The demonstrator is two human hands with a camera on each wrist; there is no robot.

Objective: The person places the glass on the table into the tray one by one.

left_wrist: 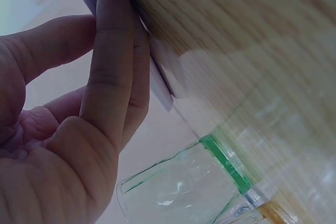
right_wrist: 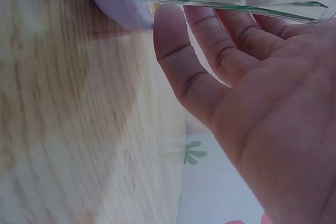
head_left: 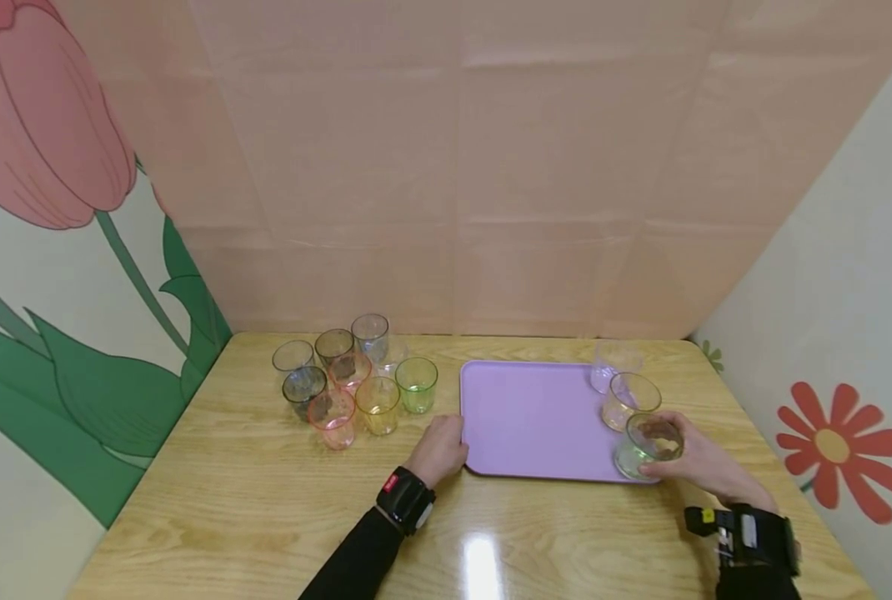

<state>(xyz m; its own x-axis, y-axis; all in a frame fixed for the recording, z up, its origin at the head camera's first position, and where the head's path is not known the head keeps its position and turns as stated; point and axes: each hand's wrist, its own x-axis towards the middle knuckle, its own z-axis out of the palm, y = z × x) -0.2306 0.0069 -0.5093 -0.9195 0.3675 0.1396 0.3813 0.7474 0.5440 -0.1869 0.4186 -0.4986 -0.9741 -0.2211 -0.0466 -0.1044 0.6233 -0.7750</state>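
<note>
A lavender tray [head_left: 528,421] lies on the wooden table. My left hand [head_left: 440,450] pinches the tray's left edge near its front corner, thumb and fingers meeting there in the left wrist view. On the tray's right front corner stands a light green glass [head_left: 633,458], upright, and my right hand [head_left: 689,458] grips it from the right. In the right wrist view the fingers [right_wrist: 176,32] lie along the glass's side; the thumb is hidden there. Behind it on the tray are a pale yellow glass [head_left: 618,412] and a faint purple glass [head_left: 602,377].
Left of the tray several coloured glasses stand close together, among them a green glass [head_left: 418,392], a yellow glass [head_left: 378,412], a pink glass [head_left: 335,429] and a dark grey glass [head_left: 303,396]. A beige sheet [head_left: 453,167] hangs behind the table; painted walls flank it.
</note>
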